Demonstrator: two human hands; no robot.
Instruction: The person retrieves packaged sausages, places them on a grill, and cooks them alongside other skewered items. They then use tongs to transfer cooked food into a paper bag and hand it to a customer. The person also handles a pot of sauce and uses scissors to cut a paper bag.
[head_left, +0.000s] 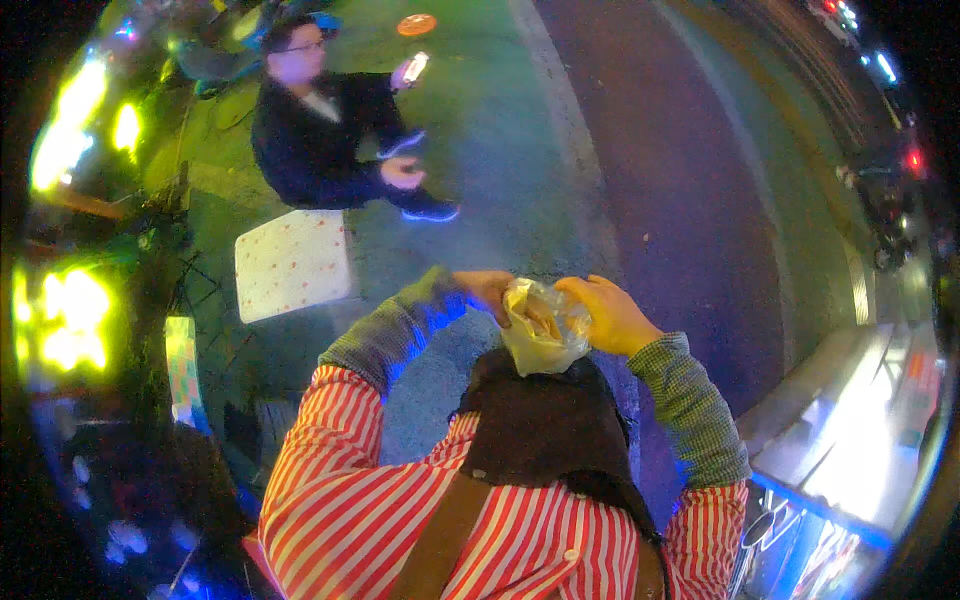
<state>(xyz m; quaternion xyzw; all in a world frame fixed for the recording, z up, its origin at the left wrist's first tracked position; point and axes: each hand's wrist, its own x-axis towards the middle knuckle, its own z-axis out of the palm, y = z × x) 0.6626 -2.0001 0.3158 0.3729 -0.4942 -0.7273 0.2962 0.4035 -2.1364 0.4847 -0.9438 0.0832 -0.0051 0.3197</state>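
In front of my chest, above the dark apron (544, 427), I hold a pale bag (536, 349) with its mouth open towards me. Folded, light brown food or paper shows inside it; I cannot tell which. My left hand (487, 291) grips the bag's left edge, its fingers partly hidden behind the rim. At the other side my right hand (611, 315) pinches a clear, crinkled plastic film (574, 307) that lies along the bag's right edge.
A person in dark clothes (322, 135) stands ahead to the left with a lit phone (415, 67). Near them is a white spotted tabletop (292, 262). A brightly lit metal stall counter (817, 420) stands at right. A paved road (660, 187) runs ahead.
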